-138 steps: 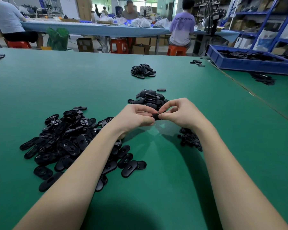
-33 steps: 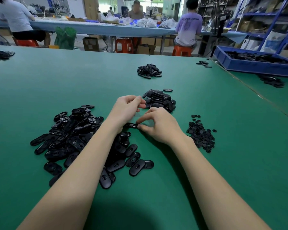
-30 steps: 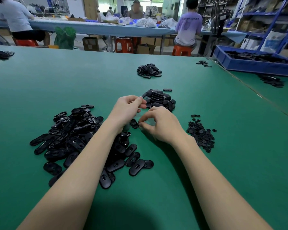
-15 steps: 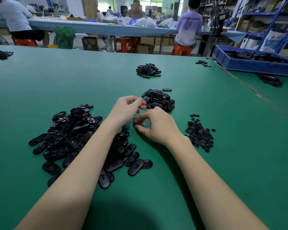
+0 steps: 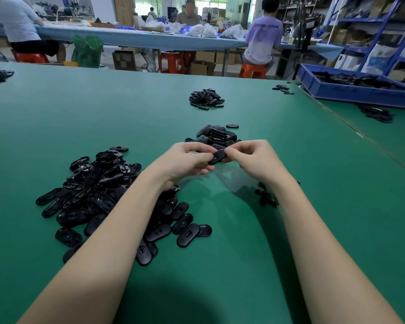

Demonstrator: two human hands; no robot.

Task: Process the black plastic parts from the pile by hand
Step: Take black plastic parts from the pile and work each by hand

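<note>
Both hands are up off the green tabletop (image 5: 290, 230) with one black plastic part (image 5: 217, 156) pinched between them. The left hand (image 5: 185, 161) has its fingers curled around the part's left end, the right hand (image 5: 250, 157) grips the right end with thumb and fingertips. The part sits tilted, and you can see a small slot in its face.

The big pile (image 5: 98, 195) of oval black parts is at about 8 o'clock from the hands, spread loosely, with the left forearm crossing over its right edge. A few strays lie at the near edge of it, flat on the tabletop.

At 12 o'clock, just behind the hands, there's a smaller stacked heap (image 5: 216, 135) of the same sort of parts, with a single one lying apart beside it. Farther out at 12 o'clock is another little heap (image 5: 206, 99).

At about 4 o'clock from the hands, partly hidden by the right forearm, is a cluster of small black bits (image 5: 267, 197); too small to tell what shape they are.

A blue bin (image 5: 351, 93) with dark parts in it sits at 2 o'clock, at the far right. People sit at a long blue table (image 5: 136, 38) in the background on orange stools.
</note>
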